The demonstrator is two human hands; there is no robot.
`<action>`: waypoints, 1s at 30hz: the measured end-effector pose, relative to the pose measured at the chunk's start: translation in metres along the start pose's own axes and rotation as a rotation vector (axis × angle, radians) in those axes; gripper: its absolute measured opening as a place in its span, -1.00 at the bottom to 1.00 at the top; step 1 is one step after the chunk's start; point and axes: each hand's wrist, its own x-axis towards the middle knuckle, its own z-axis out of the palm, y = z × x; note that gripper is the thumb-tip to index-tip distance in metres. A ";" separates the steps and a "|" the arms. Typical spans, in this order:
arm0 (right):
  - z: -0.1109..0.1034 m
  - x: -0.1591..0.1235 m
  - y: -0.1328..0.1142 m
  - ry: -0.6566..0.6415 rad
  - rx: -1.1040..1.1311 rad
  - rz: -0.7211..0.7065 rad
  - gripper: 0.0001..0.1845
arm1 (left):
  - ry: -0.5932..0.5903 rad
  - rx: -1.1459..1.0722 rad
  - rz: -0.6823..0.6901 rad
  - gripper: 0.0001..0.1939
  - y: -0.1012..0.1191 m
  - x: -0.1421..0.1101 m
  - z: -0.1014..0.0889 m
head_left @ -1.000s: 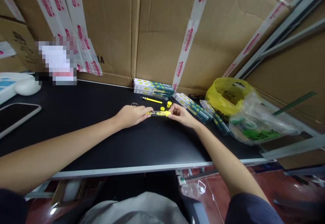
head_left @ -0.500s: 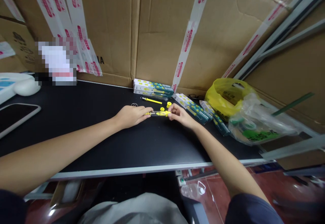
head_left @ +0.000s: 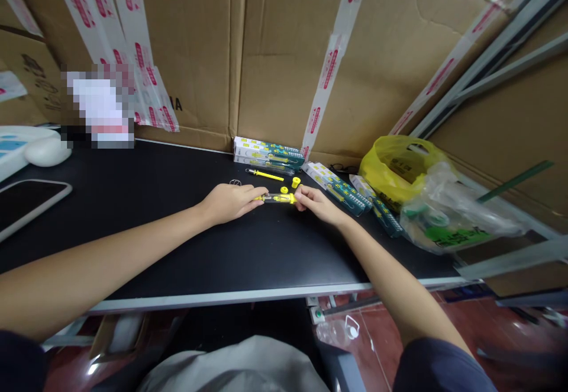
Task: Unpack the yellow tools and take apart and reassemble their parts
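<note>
A clear tube with yellow parts, which looks like a spring scale (head_left: pixel 277 198), lies level between my two hands just above the black tabletop. My left hand (head_left: pixel 228 203) is closed round its left end, fingers over the top. At the other end, the thumb and fingers of my right hand (head_left: pixel 316 204) pinch the yellow tip, which they partly hide. Right behind the tube are a small yellow cap (head_left: pixel 284 190) and a taller yellow plug (head_left: pixel 296 182). Farther back lies a thin yellow rod (head_left: pixel 268 176) with a metal hook. Wire rings (head_left: pixel 235 183) show behind my left hand.
Printed boxes (head_left: pixel 266 150) stand against the cardboard wall, with more boxes (head_left: pixel 339 188) to the right. A yellow plastic bag (head_left: pixel 390 164) and a clear bag (head_left: pixel 457 220) lie at the right. A phone (head_left: pixel 33 202) rests at the left. The table's pale front edge (head_left: pixel 231 296) runs below my arms.
The fingers of my right hand have turned and curled a little at the tube's yellow end. My left hand keeps its place on the other end.
</note>
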 end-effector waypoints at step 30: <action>-0.005 0.001 0.004 0.044 -0.125 -0.040 -0.54 | -0.015 0.016 0.007 -0.66 -0.001 0.000 -0.001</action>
